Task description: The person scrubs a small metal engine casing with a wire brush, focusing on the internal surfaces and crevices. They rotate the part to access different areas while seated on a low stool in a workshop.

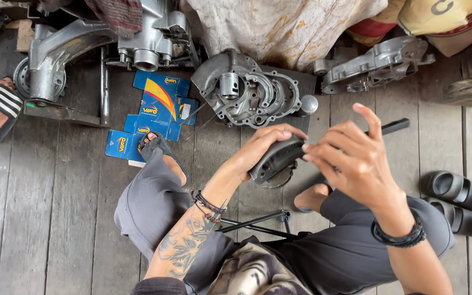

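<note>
— Grey and curved, that brake shoe [276, 158]; who has it?

— Left hand [263, 150] is wrapped shut around it, holding it up over the wooden floor [55, 218], between the knees.

— And the right hand [350, 164]?

— Fingers loose and spread, fingertips touching the shoe's right end, not clamped on it.

— Beyond?

— An aluminium engine casing [247, 93] lies just past the hands, blue cartons [157, 112] to its left, black slippers [457, 199] far right.
</note>
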